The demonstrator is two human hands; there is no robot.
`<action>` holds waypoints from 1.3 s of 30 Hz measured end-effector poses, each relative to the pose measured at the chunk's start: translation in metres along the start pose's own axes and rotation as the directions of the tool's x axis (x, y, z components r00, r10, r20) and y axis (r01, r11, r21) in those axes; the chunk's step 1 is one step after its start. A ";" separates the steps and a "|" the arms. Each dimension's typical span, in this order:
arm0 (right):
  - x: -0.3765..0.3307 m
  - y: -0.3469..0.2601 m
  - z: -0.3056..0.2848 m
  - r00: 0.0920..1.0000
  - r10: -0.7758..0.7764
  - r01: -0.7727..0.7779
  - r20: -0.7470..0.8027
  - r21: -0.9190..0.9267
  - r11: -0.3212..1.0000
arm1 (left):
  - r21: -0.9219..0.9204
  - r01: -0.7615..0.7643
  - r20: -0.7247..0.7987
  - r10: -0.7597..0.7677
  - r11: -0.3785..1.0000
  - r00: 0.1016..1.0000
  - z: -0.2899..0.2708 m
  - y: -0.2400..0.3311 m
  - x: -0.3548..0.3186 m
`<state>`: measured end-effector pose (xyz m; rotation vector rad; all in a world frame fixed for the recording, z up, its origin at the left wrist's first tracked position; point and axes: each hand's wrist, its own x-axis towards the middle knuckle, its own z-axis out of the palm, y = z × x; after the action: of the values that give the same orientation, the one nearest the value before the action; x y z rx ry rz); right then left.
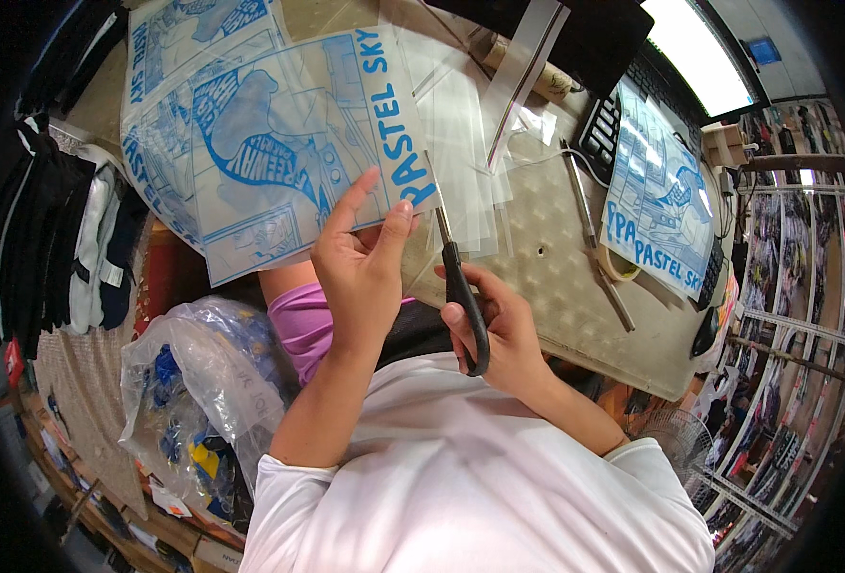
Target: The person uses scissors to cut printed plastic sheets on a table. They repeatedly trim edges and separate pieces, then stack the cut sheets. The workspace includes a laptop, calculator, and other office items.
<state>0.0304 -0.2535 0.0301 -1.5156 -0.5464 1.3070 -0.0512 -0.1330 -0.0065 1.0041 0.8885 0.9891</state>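
Observation:
My left hand (363, 250) grips the lower right part of a translucent film sheet (251, 124) printed in blue with a drawing and large lettering. Thumb and index finger lie near its right edge. In my right hand (504, 329) is a pair of scissors (463, 310) with black handles, their blades pointing up along that same edge. Whether the blades are parted is hard to make out. More blue-printed sheets (150, 181) lie under and behind the held one, at the far left of the table.
Clear film strips (465, 124) lie on the table (556, 277) beyond the scissors. To the right are a metal rod (613, 296), another printed sheet (666, 181), a keyboard (656, 81) and a monitor (704, 48). A clear plastic bag (203, 372) and dark folded clothes (41, 239) are at left.

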 end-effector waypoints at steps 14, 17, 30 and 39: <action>0.021 -0.011 0.004 0.999 0.002 0.000 -0.054 0.045 0.999 | -0.038 0.057 0.037 -0.055 0.998 0.998 -0.001 0.004 -0.004; 0.029 -0.014 0.003 0.998 0.002 -0.001 -0.057 0.012 1.000 | -0.027 0.054 0.037 -0.053 0.998 0.998 -0.003 0.003 -0.004; 0.067 -0.028 0.005 0.992 -0.072 0.075 -0.101 0.033 0.997 | -0.089 0.114 0.047 -0.110 0.990 0.993 -0.006 0.009 -0.012; 0.089 -0.039 0.006 0.980 -0.116 0.114 -0.159 -0.026 0.993 | -0.060 0.122 0.068 -0.118 0.991 0.991 -0.013 0.009 -0.024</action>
<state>0.0624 -0.1619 0.0254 -1.5632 -0.5341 1.0840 -0.0725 -0.1510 0.0015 0.9121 0.8490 0.8739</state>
